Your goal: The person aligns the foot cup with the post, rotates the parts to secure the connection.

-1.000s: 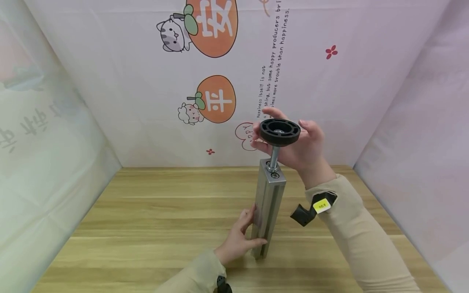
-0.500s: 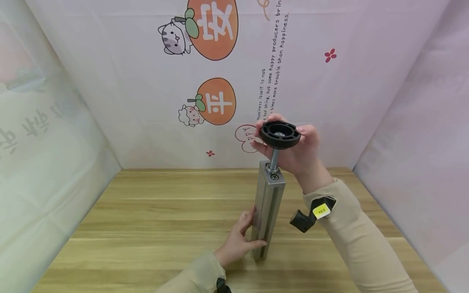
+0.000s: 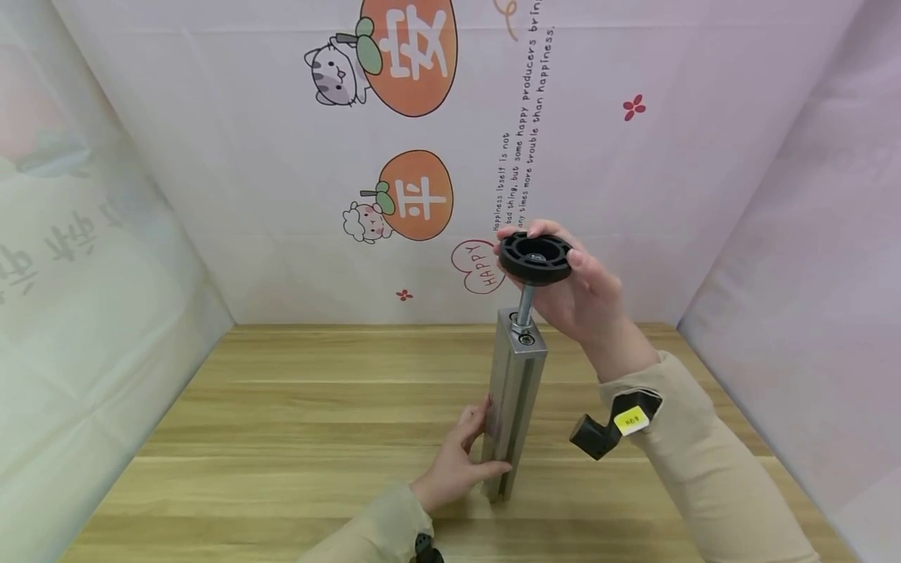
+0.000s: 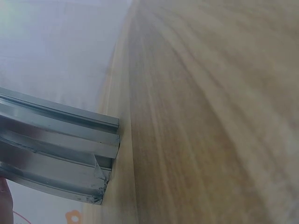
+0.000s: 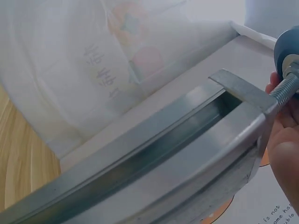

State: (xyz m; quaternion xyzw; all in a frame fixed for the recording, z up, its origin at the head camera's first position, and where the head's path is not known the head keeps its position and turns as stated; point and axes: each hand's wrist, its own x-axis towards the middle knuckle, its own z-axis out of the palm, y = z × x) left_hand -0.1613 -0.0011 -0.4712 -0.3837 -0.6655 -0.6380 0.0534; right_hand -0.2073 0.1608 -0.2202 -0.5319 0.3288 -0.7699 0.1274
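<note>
An aluminium profile bar (image 3: 512,403) stands nearly upright on the wooden table, slightly tilted. My left hand (image 3: 454,465) grips it low down, thumb along the near side. A metal end plate (image 3: 529,349) with screws caps the top. From the plate rises a threaded rod (image 3: 525,303) bearing a black round levelling foot (image 3: 536,273). My right hand (image 3: 587,301) holds this foot by its rim, thumb at the right and fingers behind. In the right wrist view the rod's thread (image 5: 283,89) shows beside the plate. The left wrist view shows the bar's grooved lower end (image 4: 60,144) at the tabletop.
The wooden tabletop (image 3: 317,422) spreads around the bar. A white printed cloth (image 3: 563,141) forms the back wall, with cloth walls on the left (image 3: 105,234) and right (image 3: 795,274). A black wrist camera (image 3: 594,436) juts from the right sleeve.
My right hand's spread fingers have closed in on the foot's rim and shifted round it, while the wrist moved slightly right and down. The left hand and the bar have stayed in place.
</note>
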